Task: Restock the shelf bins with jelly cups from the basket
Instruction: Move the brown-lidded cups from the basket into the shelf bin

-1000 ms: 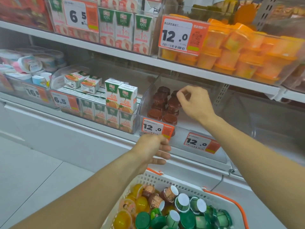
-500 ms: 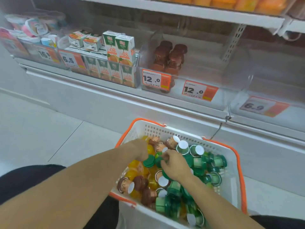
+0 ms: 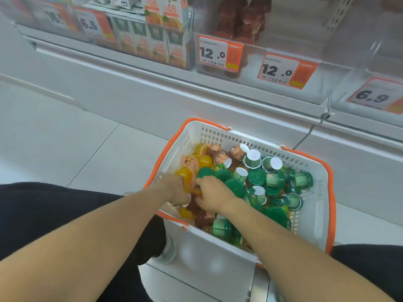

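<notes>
Both hands down in basket point(image 3: 314, 216) among jelly cups: left hand point(image 3: 177, 189), right hand point(image 3: 212, 196), finger state impossible to tell. Best to pinch brown cups point(image 3: 197, 209) only, matching shelf bin point(image 3: 283, 29) above.

You see a white basket point(image 3: 314, 205) with perforated walls and an orange rim. In it lie green jelly cups point(image 3: 257, 176), yellow jelly cups point(image 3: 205, 160) and brown jelly cups point(image 3: 204, 217). On the shelf, the price tags point(image 3: 220, 53) are white with black numerals and orange panels; the juice cartons point(image 3: 164, 29) show green and orange.
</notes>
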